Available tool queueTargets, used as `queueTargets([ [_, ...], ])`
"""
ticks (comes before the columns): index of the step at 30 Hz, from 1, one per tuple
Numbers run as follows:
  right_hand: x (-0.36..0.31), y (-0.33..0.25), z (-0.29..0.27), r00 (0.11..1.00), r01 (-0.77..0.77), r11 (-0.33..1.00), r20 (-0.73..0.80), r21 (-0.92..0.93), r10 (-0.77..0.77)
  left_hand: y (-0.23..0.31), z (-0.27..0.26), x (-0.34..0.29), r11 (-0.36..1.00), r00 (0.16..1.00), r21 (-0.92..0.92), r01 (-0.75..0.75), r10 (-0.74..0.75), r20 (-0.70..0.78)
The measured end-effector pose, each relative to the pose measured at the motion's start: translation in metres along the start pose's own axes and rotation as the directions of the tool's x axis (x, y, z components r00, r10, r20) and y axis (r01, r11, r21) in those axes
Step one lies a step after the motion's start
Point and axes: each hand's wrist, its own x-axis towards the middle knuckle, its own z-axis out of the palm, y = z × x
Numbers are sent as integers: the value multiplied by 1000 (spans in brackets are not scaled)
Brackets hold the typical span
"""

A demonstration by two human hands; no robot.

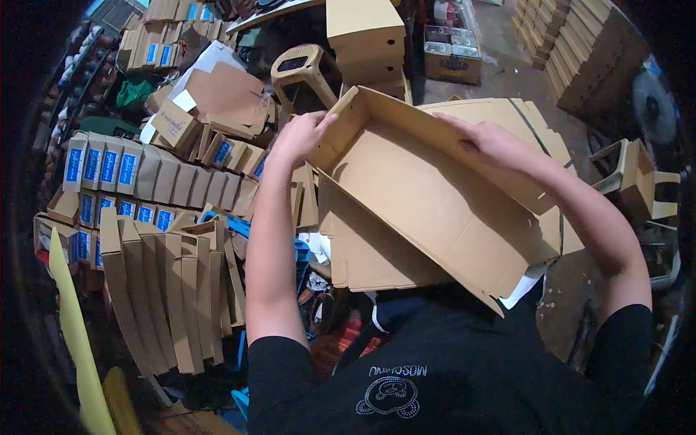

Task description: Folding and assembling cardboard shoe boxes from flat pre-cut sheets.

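1. Btwn L hand (306, 136) & R hand (496, 143): open cardbd box (435, 192), tilted, hollow side up.
2. L hand pinching its left end nr corner; R hand gripping far long side, some fingers hidden.
3. Under both, flat cardbd sheets (362, 254); left of L hand, boxes w/ blue labels (110, 167); beyond L hand, beige stool (301, 75).

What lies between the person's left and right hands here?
In the head view, part of the open cardboard box lies between the left hand and the right hand: its far corner and a stretch of long wall.
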Motion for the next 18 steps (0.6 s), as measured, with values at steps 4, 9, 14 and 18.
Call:
queueTargets([
  [4, -4, 9, 10, 994, 75, 996, -76, -41, -78, 0, 17, 47, 916, 963, -306, -259, 268, -12],
  [9, -3, 10, 12, 990, 53, 985, -122, -166, -74, 28, 21, 38, 978, 959, 45, -203, 208, -192],
  [14, -7, 6, 10, 986, 90, 985, -123, -149, -109, 41, 4, 46, 988, 982, -33, -151, 146, -118],
  [18, -5, -2, 13, 986, 102, 982, -116, -158, -121, 27, 21, 73, 930, 910, -123, -347, 303, -282],
])
